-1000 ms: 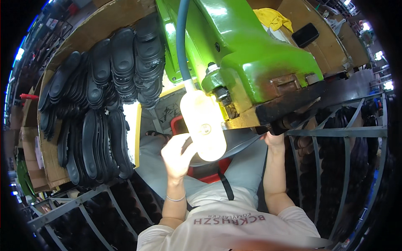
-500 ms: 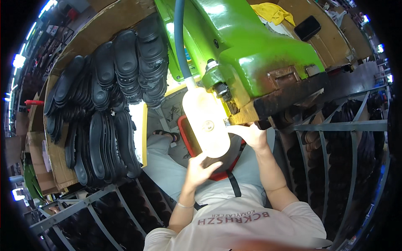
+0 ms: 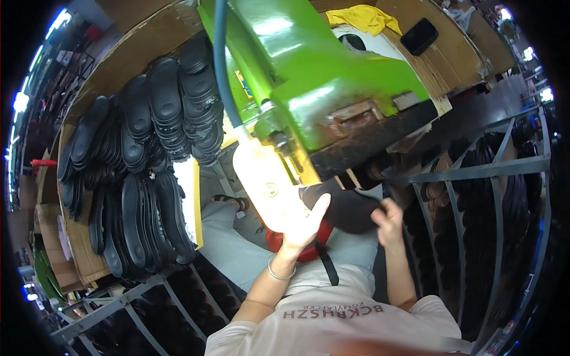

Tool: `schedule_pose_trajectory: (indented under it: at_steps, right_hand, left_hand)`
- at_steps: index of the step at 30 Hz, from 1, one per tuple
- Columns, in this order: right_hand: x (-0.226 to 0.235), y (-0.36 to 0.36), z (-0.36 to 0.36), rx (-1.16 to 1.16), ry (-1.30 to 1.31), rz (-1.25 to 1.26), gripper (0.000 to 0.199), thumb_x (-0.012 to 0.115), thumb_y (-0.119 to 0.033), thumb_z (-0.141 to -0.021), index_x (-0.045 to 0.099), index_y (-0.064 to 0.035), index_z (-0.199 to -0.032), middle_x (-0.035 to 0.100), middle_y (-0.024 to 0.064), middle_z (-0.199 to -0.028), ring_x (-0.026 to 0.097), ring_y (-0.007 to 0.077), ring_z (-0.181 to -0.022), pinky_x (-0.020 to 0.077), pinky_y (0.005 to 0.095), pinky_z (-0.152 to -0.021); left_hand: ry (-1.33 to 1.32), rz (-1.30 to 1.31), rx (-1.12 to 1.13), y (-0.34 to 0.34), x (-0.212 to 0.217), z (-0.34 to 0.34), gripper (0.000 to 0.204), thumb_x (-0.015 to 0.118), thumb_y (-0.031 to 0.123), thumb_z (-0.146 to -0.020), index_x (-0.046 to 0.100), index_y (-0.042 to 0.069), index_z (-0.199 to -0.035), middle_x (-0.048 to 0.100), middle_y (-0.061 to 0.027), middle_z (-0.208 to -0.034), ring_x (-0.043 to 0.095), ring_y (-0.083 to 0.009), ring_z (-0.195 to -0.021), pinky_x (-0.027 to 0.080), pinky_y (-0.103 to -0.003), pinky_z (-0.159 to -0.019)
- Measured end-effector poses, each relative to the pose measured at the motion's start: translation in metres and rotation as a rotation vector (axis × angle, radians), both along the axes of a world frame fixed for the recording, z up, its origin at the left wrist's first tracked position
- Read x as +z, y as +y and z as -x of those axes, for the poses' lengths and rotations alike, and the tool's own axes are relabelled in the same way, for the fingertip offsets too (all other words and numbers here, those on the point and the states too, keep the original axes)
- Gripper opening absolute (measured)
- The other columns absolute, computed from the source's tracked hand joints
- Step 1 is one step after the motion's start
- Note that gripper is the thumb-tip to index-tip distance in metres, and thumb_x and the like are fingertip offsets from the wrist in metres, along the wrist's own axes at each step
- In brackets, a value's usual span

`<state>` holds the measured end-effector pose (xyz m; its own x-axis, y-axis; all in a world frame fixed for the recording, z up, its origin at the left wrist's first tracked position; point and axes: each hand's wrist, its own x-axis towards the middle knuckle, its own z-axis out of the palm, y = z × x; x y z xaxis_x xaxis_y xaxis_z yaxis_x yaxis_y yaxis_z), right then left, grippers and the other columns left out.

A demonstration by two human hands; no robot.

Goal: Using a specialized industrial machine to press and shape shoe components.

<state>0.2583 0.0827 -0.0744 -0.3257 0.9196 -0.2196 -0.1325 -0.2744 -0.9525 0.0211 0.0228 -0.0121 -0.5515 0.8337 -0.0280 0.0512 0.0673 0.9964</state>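
Note:
A dark, flat shoe sole (image 3: 354,212) is held out below the front of the green machine (image 3: 332,89). My right hand (image 3: 389,224) pinches its right end, the fingers curled and slightly blurred. At the sole's left end is my left hand (image 3: 301,230), thumb raised and apart from the fingers, which glare washes out in part. That hand lies by the lower end of a glowing white lamp (image 3: 268,188) on a blue-grey hose (image 3: 221,65). Whether the left hand touches the sole I cannot tell.
Stacks of black shoe soles (image 3: 166,98) fill a cardboard box (image 3: 89,249) at left. Metal racks (image 3: 481,172) with dark pieces flank me on both sides. A red container (image 3: 309,254) sits between my legs. Behind the machine lie a yellow cloth (image 3: 365,19) and a black phone-like object (image 3: 420,37).
My right hand has moved right and down, away from the machine's front, and the dark sole now shows beside it. My left hand has shifted up and right. The whole view has shifted somewhat.

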Motion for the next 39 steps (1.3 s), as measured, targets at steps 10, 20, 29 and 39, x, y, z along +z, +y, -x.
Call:
schedule_pose_trajectory:
  at_steps: [10,20,29,39]
  right_hand:
    - [0.079,0.084,0.093,-0.159,0.015,-0.485,0.022,0.067,-0.007,-0.08,0.055,-0.0018,-0.098,0.057,0.0016,-0.087,0.053,0.008,-0.079,0.0434,0.0222,-0.072]
    - [0.067,0.024,0.158,0.208,0.005,-0.471,0.048,0.074,0.0,-0.071,0.052,0.0039,-0.113,0.059,0.0089,-0.105,0.056,0.0158,-0.095,0.0454,0.03,-0.085]
    - [0.049,0.017,0.147,0.248,-0.054,-0.438,0.047,0.08,0.002,-0.065,0.058,0.0046,-0.106,0.063,0.0069,-0.099,0.059,0.0131,-0.087,0.0495,0.0272,-0.079]
    - [0.008,0.013,0.11,0.033,0.458,0.089,0.037,0.064,-0.004,-0.083,0.046,0.0023,-0.115,0.056,0.0095,-0.112,0.054,0.0176,-0.103,0.0442,0.0319,-0.091]
  left_hand:
    - [-0.146,-0.305,0.001,-0.016,-0.022,0.055,0.055,0.072,0.014,-0.075,0.049,-0.007,-0.121,0.053,-0.0177,-0.12,0.051,-0.0228,-0.111,0.036,-0.034,-0.098]
    - [-0.518,-0.22,0.228,-0.105,-0.034,0.104,0.021,0.066,-0.006,-0.066,0.057,-0.002,-0.085,0.061,-0.0064,-0.08,0.056,-0.0122,-0.071,0.046,-0.024,-0.068]
    - [-0.183,-0.196,0.013,-0.13,-0.061,0.081,0.031,0.074,-0.014,-0.061,0.058,-0.001,-0.084,0.066,-0.0211,-0.093,0.064,-0.0266,-0.09,0.052,-0.036,-0.081]
    - [0.258,-0.142,-0.124,-0.047,-0.05,0.04,0.029,0.077,-0.004,-0.067,0.064,-0.002,-0.093,0.066,-0.0122,-0.088,0.063,-0.0194,-0.08,0.051,-0.031,-0.074]
